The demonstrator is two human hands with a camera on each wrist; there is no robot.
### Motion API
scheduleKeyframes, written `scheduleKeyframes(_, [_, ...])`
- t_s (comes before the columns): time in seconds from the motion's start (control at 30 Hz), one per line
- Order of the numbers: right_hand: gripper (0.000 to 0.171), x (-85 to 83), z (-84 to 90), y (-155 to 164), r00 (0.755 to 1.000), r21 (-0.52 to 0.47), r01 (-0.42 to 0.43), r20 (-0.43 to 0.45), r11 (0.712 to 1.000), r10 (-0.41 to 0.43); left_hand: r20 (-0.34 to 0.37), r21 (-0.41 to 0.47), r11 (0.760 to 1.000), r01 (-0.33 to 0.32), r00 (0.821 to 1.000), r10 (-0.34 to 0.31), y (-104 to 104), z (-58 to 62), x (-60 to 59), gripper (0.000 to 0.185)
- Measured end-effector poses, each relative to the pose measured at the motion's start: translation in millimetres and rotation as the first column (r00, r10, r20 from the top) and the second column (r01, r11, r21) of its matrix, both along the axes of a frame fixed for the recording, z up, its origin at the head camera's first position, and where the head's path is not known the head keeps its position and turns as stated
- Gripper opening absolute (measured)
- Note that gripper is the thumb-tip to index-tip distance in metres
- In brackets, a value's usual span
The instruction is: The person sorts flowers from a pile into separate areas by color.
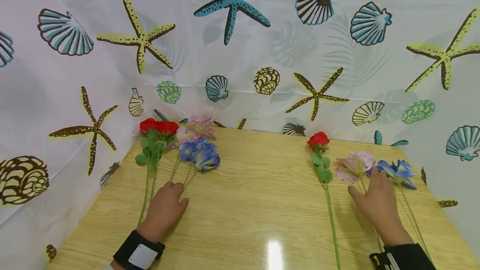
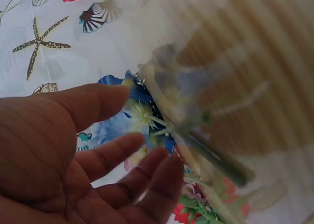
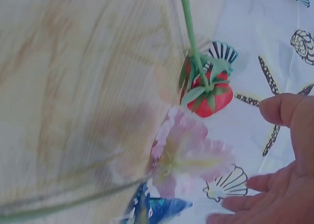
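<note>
A wooden table (image 1: 262,203) stands before a seashell-print curtain (image 1: 240,32). Far left lies a bunch of flowers (image 1: 180,145): red, pink and blue, stems pointing near. The left hand (image 1: 165,209) rests flat on those stems, fingers relaxed, perhaps steadying them. On the right, a red rose (image 1: 318,141), pink flower (image 1: 354,166) and blue flower (image 1: 397,171) lie side by side. The right hand (image 1: 378,203) lies open, fingers straight, over the pink and blue stems. Only the wrist views show the open palms from beneath.
</note>
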State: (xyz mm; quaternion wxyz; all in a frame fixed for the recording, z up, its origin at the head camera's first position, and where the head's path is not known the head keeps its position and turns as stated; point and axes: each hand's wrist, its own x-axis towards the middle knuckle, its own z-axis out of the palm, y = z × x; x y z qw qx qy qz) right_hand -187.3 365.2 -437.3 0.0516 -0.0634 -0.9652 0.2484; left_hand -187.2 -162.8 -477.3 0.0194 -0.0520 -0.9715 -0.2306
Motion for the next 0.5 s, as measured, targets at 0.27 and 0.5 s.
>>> scheduleKeyframes(0.27, [0.091, 10.7, 0.9, 11.8, 0.997, 0.015, 0.003, -0.071, 1.000, -0.002, -0.034, -0.091, 0.995, 0.028, 0.999, -0.031, -0.5, -7.6, 0.6, 0.029])
scheduleKeyframes(0.5, [0.090, 22.4, -1.4, 19.7, 1.000, -0.040, 0.011, -0.025, 0.999, -0.012, -0.016, -0.066, 0.997, 0.044, 0.999, -0.045, -2.9, -6.2, -0.6, 0.023])
